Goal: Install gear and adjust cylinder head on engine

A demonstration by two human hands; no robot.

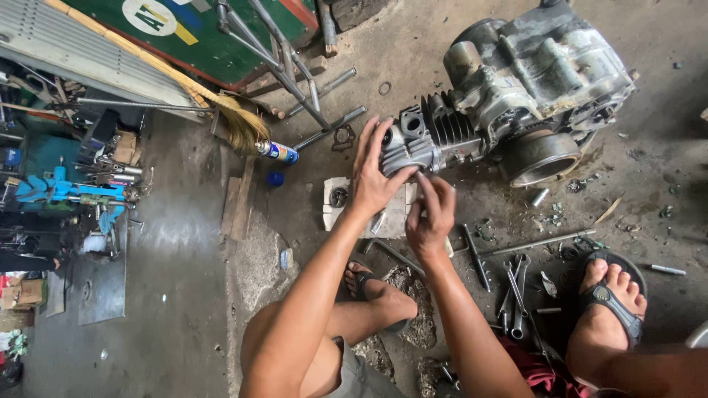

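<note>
Biggest first: a grimy engine block (538,81), lying on the concrete floor (184,280) at about two o'clock from the hands, unpropped as far as can be seen, so liable to rock or roll if pushed sideways. At its nine o'clock end, a finned cylinder head (435,136), jutting toward the body and seemingly seated on the block, though whether bolted down cannot be told; likely to cock on its studs under uneven pressure. Left hand (372,173) spread open and pressed flat over the head's outer end, fingers splayed toward twelve o'clock, thumb hooked under toward three; not clenched, so a poor hold if the greasy metal slides. Right hand (431,214) just at five o'clock of the left, fingertips bunched in a pinch at the head's lower edge; impossible to tell whether anything small sits between them, and easy to lose such a piece in the grit below. Fins close against both hands, with a risk of scraped knuckles on a slip. Under the wrists, a pale flat tray (333,214) with a round part on it, easily nudged by a forearm. At four o'clock, a scatter of wrenches (516,291) beside a sandalled foot (608,295), awkward to step among. At ten o'clock, a spray can (276,151) on its side, free to roll. Smallest, a loose bolt (540,197) at three o'clock, easily kicked away.
</note>
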